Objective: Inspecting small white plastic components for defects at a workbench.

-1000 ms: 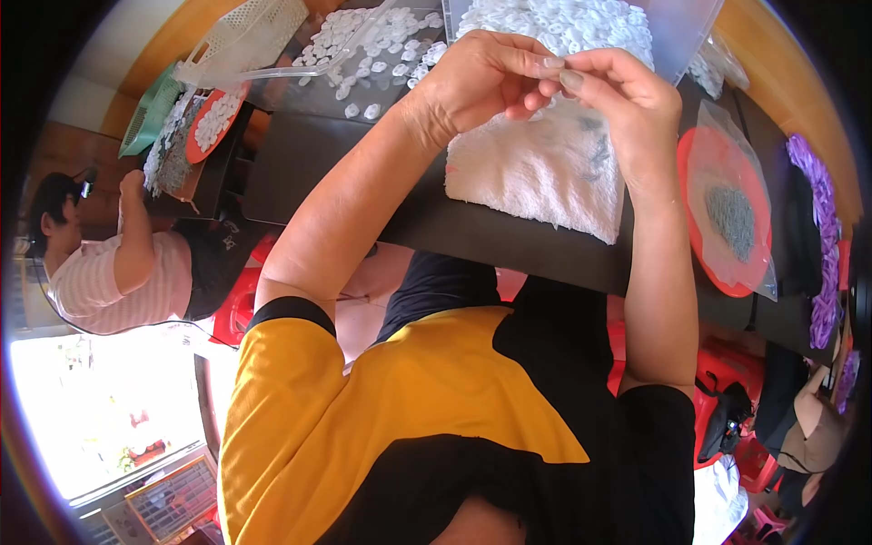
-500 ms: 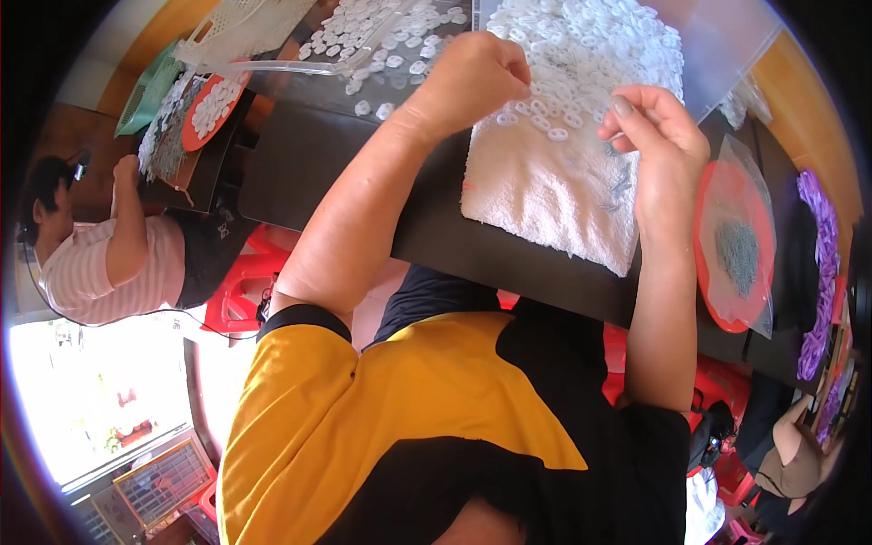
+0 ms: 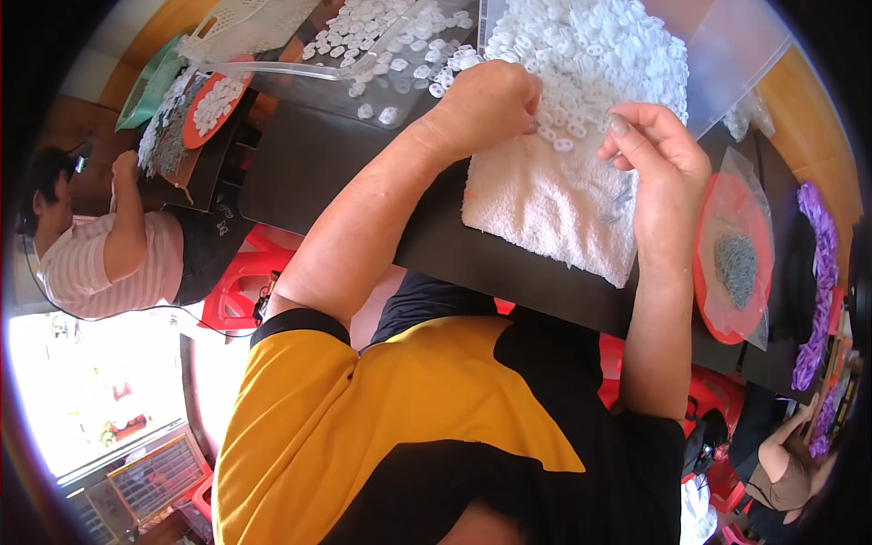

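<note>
A heap of small white oval plastic pieces (image 3: 599, 45) with holes lies over the far part of a white towel (image 3: 536, 204). At the heap's near left edge is my left hand (image 3: 486, 104), its fingers curled together at the pieces; anything in the grip is hidden. My right hand (image 3: 661, 150) hovers over the towel's right side, thumb against bent forefinger in a pinch. Whatever it holds is too small to make out. Below that hand, a few thin grey pins (image 3: 623, 202) rest on the towel.
To the right, an orange-red plate (image 3: 704, 272) bears a plastic bag and grey pins (image 3: 736, 268). A clear tray (image 3: 391, 113) with more white pieces stands left of the heap. A purple bundle (image 3: 814, 291) lies far right. A co-worker (image 3: 118, 254) sits at left.
My left hand has come slightly nearer and to the right, down to the heap's edge. White pieces beside its wrist now show. My right hand stays nearly in place, still pinched.
</note>
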